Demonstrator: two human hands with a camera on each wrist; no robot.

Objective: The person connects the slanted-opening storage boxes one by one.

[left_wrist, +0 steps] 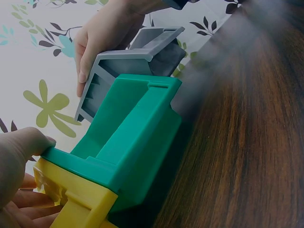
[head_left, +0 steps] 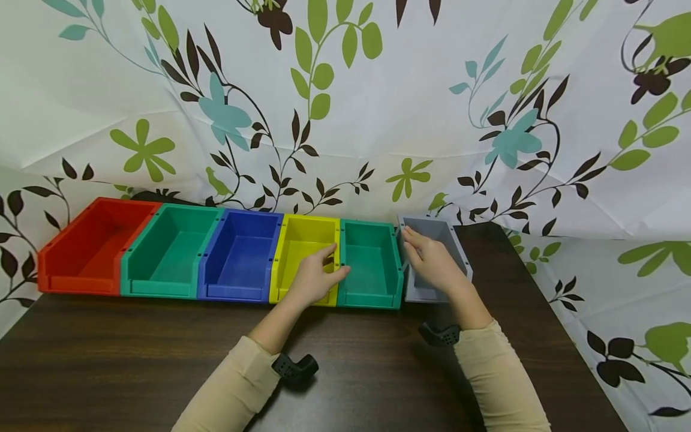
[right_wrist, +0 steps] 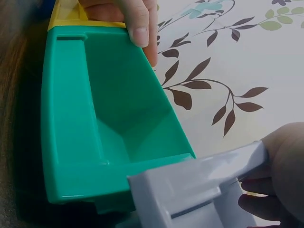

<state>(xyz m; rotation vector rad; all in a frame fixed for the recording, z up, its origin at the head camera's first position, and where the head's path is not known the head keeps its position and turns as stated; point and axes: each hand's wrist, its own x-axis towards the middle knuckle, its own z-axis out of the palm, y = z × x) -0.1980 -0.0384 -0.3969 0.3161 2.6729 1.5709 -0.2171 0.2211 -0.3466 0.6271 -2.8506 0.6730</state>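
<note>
My left hand point(head_left: 315, 277) pinches the adjoining side walls of the yellow bin point(head_left: 291, 249) and the right-hand green bin point(head_left: 369, 258). Its thumb lies over the green rim while the fingers reach into the yellow bin. At the right end of the row, my right hand point(head_left: 434, 261) grips the left side wall of a grey bin point(head_left: 423, 293). In the left wrist view the grey bin point(left_wrist: 152, 52) sits slightly askew beside the green bin point(left_wrist: 128, 128). The right wrist view shows the grey rim point(right_wrist: 199, 178) overlapping the green bin's near wall point(right_wrist: 109, 183).
Left of the yellow bin stand a blue bin point(head_left: 237, 258), another green bin point(head_left: 170, 258) and a red bin point(head_left: 97, 258), side by side. All stand on a dark wooden table point(head_left: 367, 372). A leaf-patterned cloth point(head_left: 356, 138) hangs close behind the row.
</note>
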